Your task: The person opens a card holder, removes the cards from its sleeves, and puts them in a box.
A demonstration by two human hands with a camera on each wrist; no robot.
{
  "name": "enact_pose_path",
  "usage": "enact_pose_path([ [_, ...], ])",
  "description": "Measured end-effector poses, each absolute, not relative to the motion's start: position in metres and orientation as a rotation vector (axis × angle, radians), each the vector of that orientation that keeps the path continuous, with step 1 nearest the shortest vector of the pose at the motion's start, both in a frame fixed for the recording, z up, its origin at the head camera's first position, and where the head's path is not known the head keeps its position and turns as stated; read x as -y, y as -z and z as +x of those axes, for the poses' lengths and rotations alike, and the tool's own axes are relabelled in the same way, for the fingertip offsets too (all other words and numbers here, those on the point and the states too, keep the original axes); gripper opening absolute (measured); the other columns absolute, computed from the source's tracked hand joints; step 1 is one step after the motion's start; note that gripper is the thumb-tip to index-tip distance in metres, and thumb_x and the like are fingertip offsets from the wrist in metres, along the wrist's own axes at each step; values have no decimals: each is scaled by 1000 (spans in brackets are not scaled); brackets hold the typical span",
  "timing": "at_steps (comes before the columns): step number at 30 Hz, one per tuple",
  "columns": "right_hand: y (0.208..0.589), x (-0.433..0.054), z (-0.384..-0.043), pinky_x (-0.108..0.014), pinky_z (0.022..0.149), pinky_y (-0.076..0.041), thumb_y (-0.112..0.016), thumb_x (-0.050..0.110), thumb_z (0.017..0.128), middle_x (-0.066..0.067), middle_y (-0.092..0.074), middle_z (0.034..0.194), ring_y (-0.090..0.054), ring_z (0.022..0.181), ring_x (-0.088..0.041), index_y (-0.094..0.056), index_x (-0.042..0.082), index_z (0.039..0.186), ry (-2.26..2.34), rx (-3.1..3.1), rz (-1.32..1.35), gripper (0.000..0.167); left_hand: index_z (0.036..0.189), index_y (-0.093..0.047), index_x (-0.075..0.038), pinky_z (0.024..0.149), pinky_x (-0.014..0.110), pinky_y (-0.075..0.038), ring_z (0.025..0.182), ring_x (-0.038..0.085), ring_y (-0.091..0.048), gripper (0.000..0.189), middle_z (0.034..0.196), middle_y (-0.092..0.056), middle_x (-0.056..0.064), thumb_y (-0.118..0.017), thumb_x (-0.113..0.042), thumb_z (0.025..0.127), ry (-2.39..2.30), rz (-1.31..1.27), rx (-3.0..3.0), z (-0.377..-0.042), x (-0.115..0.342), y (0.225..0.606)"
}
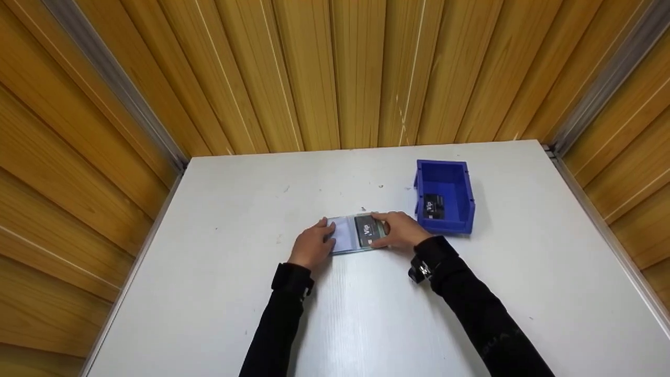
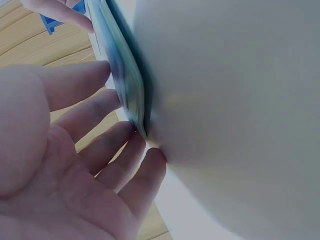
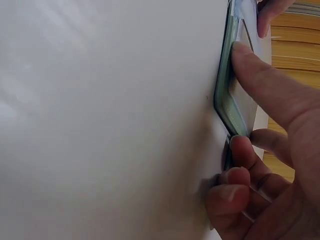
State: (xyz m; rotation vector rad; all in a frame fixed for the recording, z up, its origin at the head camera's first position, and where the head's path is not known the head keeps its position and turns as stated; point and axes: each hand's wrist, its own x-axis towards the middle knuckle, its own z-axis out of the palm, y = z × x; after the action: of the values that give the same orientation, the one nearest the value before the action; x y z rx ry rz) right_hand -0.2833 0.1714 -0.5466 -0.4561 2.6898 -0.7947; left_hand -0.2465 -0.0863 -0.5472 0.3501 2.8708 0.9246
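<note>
A card holder [image 1: 344,235] with clear pockets lies spread on the white table, its greenish edge showing in both wrist views. Toward its right end is a black card [image 1: 366,230] printed "Vip". My left hand [image 1: 312,246] rests at the holder's left end, thumb and fingertips touching it; in the left wrist view its fingers are loosely extended along the edge. My right hand [image 1: 403,230] grips the right end, thumb on the near side and forefinger at the far side. Its other fingers curl by the holder's corner in the right wrist view, and it covers part of that end.
A blue plastic bin [image 1: 454,226] stands to the right, just beyond my right hand. Another black "Vip" card [image 1: 434,206] lies inside it. Wood-patterned panels [image 1: 361,78] rise behind the white table [image 1: 235,209] and along both sides.
</note>
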Motion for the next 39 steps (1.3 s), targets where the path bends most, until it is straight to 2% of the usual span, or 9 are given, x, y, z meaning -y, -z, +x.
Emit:
enact_pose_path([
  [3, 549, -172, -284, -45, 99, -48, -91, 34, 79, -17, -67, 124, -54, 100, -25, -50, 6, 153, 821, -2684, -468, 89, 143, -60, -3, 120, 49, -38, 145, 39, -47, 44, 156, -49, 21, -65, -13, 101, -945, 311, -2851, -247, 88, 548],
  [7, 553, -173, -285, -37, 85, -47, -92, 32, 78, -14, -66, 104, -53, 88, -21, -50, 4, 152, 847, -2671, -487, 89, 137, -65, -2, 118, 49, -41, 141, 39, -52, 39, 151, -54, 21, -66, -12, 99, -931, 280, -2910, -249, 87, 551],
  [11, 555, -175, -285, -30, 73, -39, -92, 31, 78, -7, -56, 85, -47, 79, -18, -50, 3, 152, 866, -2659, -505, 89, 117, -78, -2, 104, 47, -53, 121, 36, -66, 24, 128, -71, 19, -69, -5, 95, -992, 287, -3057, -251, 72, 553],
  [15, 556, -177, -285, -29, 69, -36, -92, 30, 79, -4, -52, 82, -45, 76, -17, -50, 4, 152, 897, -2657, -511, 88, 108, -79, -5, 92, 43, -56, 102, 28, -67, 17, 105, -71, 12, -68, -7, 95, -1114, 304, -3023, -254, 48, 555],
  [22, 559, -175, -285, -28, 65, -35, -90, 29, 80, -4, -52, 79, -43, 72, -15, -51, 3, 152, 926, -2651, -550, 86, 109, -75, 3, 90, 42, -56, 100, 29, -66, 22, 102, -70, 15, -63, -11, 96, -1121, 159, -2968, -257, 18, 558],
  [27, 560, -175, -284, -31, 72, -40, -90, 29, 80, -9, -58, 88, -48, 79, -18, -51, 4, 152, 890, -2686, -564, 85, 114, -74, 4, 91, 44, -55, 101, 30, -68, 28, 109, -73, 18, -60, -13, 98, -1297, 30, -2844, -256, 11, 553],
  [30, 558, -176, -283, -37, 85, -47, -90, 30, 81, -15, -68, 108, -56, 92, -23, -50, 6, 153, 875, -2693, -552, 86, 119, -73, 2, 93, 45, -55, 104, 30, -68, 30, 113, -73, 18, -59, -14, 99, -1294, -16, -2842, -256, 11, 552],
  [33, 558, -177, -283, -45, 96, -49, -90, 30, 80, -21, -68, 128, -59, 103, -27, -50, 6, 153, 882, -2696, -550, 86, 124, -72, 2, 96, 45, -55, 108, 30, -68, 33, 118, -73, 18, -57, -15, 100, -1307, -32, -2809, -257, 12, 550],
  [39, 559, -178, -283, -45, 96, -49, -90, 30, 80, -21, -67, 129, -59, 103, -27, -51, 6, 152, 891, -2695, -553, 85, 126, -70, 2, 99, 43, -53, 111, 30, -67, 37, 124, -72, 18, -55, -21, 101, -1394, -115, -2658, -259, 14, 548],
])
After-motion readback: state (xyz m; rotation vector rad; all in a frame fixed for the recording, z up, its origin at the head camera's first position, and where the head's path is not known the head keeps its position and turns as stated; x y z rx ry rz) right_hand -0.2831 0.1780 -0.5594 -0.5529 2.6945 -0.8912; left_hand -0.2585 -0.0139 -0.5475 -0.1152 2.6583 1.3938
